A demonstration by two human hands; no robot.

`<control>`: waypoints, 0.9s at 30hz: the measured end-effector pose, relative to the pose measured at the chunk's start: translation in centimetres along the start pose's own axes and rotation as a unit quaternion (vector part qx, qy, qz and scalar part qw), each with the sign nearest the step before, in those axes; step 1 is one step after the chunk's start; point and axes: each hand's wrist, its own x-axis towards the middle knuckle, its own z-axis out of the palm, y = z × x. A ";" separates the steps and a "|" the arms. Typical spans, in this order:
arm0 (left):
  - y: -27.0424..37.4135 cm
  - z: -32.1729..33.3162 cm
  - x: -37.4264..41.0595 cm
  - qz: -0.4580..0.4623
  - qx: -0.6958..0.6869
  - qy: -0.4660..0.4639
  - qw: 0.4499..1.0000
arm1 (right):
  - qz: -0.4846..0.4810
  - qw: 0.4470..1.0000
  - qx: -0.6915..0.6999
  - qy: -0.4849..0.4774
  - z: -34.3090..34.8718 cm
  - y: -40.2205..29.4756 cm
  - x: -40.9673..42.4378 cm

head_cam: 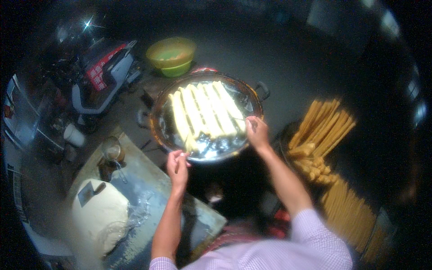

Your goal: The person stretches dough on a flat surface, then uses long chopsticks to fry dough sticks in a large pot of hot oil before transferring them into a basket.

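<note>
A wide round pan [153, 128] of shiny dark oil lies before me, with a loop handle on either side. Several pale, long dough strips [209, 109] float in it side by side, bright with glare. My left hand [177, 168] is at the pan's near left rim, fingertips pinched by the lower end of the leftmost strip. Across the pan, my right hand [258, 133] reaches over the right rim, its thumb and fingers pinched beside the lower end of the rightmost strip. Glare and blur hide whether either hand grips dough or a thin tool.
Golden fried dough sticks [324, 128] stand at the right, with more rows [351, 212] below them. A floury table [155, 179] at left bears a dough slab [101, 209], a scraper [86, 194] and a wire strainer [111, 150]. Beyond are bowls [172, 50] and a scooter [104, 77].
</note>
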 end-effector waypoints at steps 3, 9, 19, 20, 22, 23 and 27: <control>0.1 -0.1 0.4 0.017 0.026 0.013 0.999 | 0.003 1.000 0.003 -0.004 0.1 -0.9 -0.2; -1.4 -0.5 2.4 0.042 0.072 0.059 0.995 | 0.010 0.999 0.038 0.020 -0.2 -0.3 0.2; -3.6 -1.1 4.5 0.030 0.082 0.020 0.996 | 0.065 0.993 0.092 -0.019 1.5 -2.7 -1.0; -3.6 -1.0 4.4 0.030 0.077 0.022 0.996 | 0.064 0.994 0.093 -0.016 1.7 -2.0 -1.1; -3.6 -1.0 4.2 0.033 0.070 0.009 0.997 | 0.063 0.993 0.096 -0.010 2.0 -1.1 -1.3; -3.5 -1.1 4.1 0.035 0.067 0.003 0.997 | 0.067 0.992 0.103 -0.011 2.1 -0.7 -1.5; -3.5 -1.7 4.1 0.026 0.069 0.006 0.997 | 0.087 0.990 0.112 -0.016 2.0 -1.6 -1.5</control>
